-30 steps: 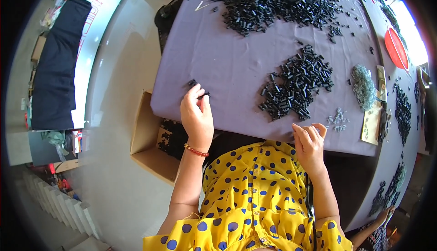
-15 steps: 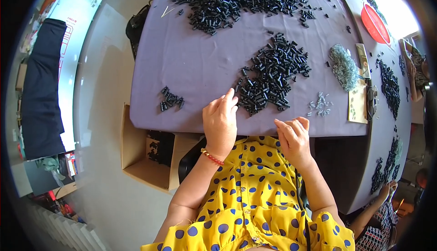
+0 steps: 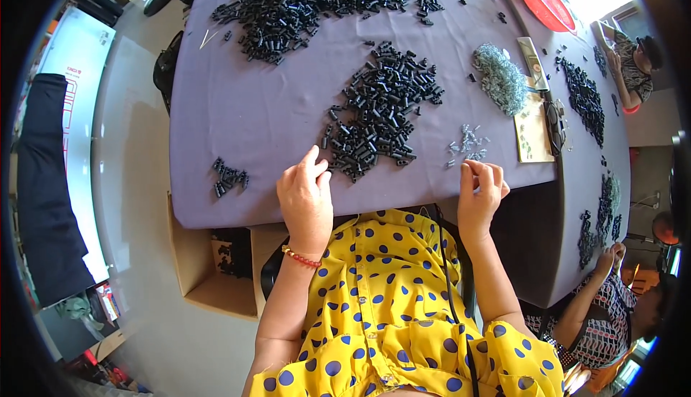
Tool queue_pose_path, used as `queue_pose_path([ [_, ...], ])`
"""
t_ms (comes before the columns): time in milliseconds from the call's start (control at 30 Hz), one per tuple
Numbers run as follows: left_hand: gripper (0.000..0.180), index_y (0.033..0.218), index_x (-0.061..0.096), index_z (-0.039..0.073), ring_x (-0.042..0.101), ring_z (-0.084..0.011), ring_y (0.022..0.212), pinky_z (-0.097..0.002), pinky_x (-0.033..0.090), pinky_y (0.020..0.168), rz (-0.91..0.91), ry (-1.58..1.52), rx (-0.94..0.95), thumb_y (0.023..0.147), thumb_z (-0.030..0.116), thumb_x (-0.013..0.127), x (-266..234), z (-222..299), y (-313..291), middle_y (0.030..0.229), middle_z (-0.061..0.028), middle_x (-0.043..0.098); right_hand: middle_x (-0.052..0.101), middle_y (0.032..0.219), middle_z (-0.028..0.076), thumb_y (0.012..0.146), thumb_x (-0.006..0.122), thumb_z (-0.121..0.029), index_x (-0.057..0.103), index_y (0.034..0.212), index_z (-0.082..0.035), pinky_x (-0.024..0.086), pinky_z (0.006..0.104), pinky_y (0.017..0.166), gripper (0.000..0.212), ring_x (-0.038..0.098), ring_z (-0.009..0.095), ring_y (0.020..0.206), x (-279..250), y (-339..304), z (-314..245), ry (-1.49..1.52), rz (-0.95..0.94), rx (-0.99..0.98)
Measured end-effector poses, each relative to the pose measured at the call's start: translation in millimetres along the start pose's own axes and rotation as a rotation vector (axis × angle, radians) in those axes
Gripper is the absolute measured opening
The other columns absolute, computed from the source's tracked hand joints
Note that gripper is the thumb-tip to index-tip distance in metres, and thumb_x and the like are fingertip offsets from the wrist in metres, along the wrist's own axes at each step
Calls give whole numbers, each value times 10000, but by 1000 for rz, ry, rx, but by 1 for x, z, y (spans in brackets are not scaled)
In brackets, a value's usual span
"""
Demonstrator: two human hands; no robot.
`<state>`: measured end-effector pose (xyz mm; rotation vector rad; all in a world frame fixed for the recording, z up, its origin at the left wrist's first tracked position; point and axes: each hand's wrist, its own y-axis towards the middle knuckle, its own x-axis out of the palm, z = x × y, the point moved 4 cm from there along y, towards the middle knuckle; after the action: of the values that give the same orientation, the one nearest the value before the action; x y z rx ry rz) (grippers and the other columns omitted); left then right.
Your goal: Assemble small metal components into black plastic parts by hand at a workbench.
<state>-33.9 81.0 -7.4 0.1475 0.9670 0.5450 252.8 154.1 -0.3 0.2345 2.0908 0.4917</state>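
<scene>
At the near left edge of a pile of small black tubular pieces (image 3: 381,109) is my left hand (image 3: 305,199), a red bead bracelet (image 3: 301,257) on its wrist. Its fingers are bent together near the tips; whatever they hold is hidden. My right hand (image 3: 482,197) has its thumb and fingers pinched, tips down at the near edge of a scatter of small clear pieces (image 3: 466,143). I cannot make out what lies between those fingertips. A few more black pieces (image 3: 229,177) form a separate little group left of my left hand.
A bigger black heap (image 3: 317,5) lies at the far side of the purple-grey tablecloth (image 3: 252,120). Right of centre are a tangled mound of clear pieces (image 3: 500,80), a yellowish card (image 3: 534,134) and glasses (image 3: 556,125). A red basket (image 3: 547,5) stands farther off. Other people (image 3: 604,310) sit at the right.
My right hand has moved right and forward, from the table's front edge to the clear pieces. My left hand stays beside the black pile. The whole view has shifted, with the table appearing farther left.
</scene>
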Motion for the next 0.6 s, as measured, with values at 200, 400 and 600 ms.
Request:
queue_pose_path([
  [200,442,1320,596,52,628,-264,1004,-401,473,951,-16,-27,-11,893,39,712,0,0,0,1004,-56,741,633,902,33,902,740,-223,686,1043,-122,339,411,890,181,608,204,941,12,-1,-13,-313,34,-156],
  [400,454,1325,587,45,643,-276,1014,-406,482,955,-19,-32,-15,889,27,714,-1,-2,-1,993,-80,738,629,889,17,901,742,-210,657,959,-128,333,410,846,131,596,201,910,16,-4,-15,-342,-31,-204],
  [600,493,1357,562,38,642,-266,994,-397,492,932,-12,-59,-26,888,1,708,-4,0,-5,987,-82,712,637,895,20,921,722,-194,630,940,-138,335,403,873,109,591,226,918,18,-3,-11,-284,-71,-99],
])
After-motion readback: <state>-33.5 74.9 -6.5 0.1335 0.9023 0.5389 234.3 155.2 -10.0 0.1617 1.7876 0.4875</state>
